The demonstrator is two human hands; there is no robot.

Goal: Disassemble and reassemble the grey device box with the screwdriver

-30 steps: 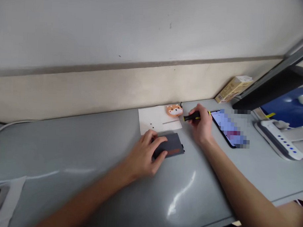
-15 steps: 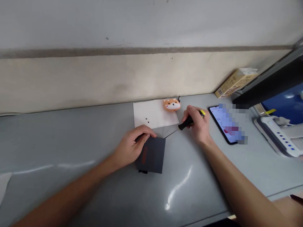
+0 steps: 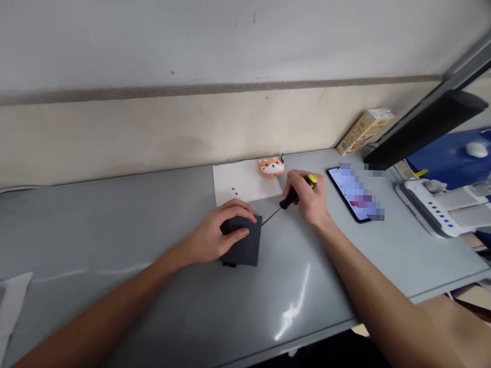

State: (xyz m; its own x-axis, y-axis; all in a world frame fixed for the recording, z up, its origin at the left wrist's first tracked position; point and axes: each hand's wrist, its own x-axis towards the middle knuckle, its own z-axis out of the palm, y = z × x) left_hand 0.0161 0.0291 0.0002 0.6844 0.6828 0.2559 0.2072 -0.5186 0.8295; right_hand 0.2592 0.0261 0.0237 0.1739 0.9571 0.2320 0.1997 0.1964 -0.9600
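A flat, square dark grey box (image 3: 249,252) lies on the grey table, with a small black piece sticking out at its near edge. My left hand (image 3: 211,234) grips it from the left, fingers over the far edge and thumb on the top face. In my right hand (image 3: 312,201) is a screwdriver (image 3: 288,200) with a black and yellow handle. Its thin shaft slants down to the left, and the tip is at the box's far right corner. Whether the tip sits in a screw is too small to tell.
Behind the box lies white paper (image 3: 246,176) with small black bits on it. An orange animal-face case (image 3: 271,167) rests on its right part. Farther right are a phone (image 3: 352,193), a carton (image 3: 364,132), a black post (image 3: 428,128) and a white power strip (image 3: 430,209).
My left thumb and fingers have shifted further over the top of the box. The screwdriver tip stays at the same corner. The whole view has shifted a little.
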